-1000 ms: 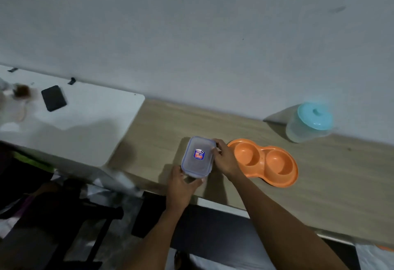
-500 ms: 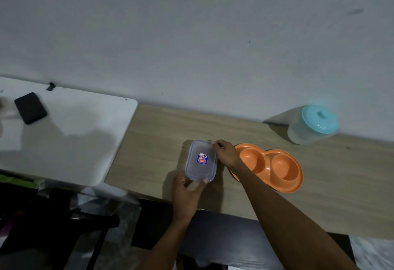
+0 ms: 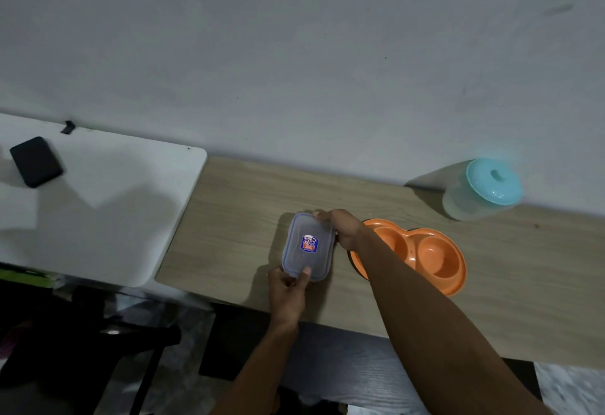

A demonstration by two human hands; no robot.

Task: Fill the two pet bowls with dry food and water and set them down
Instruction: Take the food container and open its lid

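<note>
My left hand (image 3: 288,287) and right hand (image 3: 343,229) clasp the closed box (image 3: 307,246), fingers (image 3: 322,214) curled; jerking it open could spill its contents.

The view is dim and greyish, a little soft. Light falls from the right, so the jar (image 3: 481,190) and the box (image 3: 307,246) throw shadows leftwards on the bench (image 3: 235,211). The lower corners are dark and smeared.
</note>
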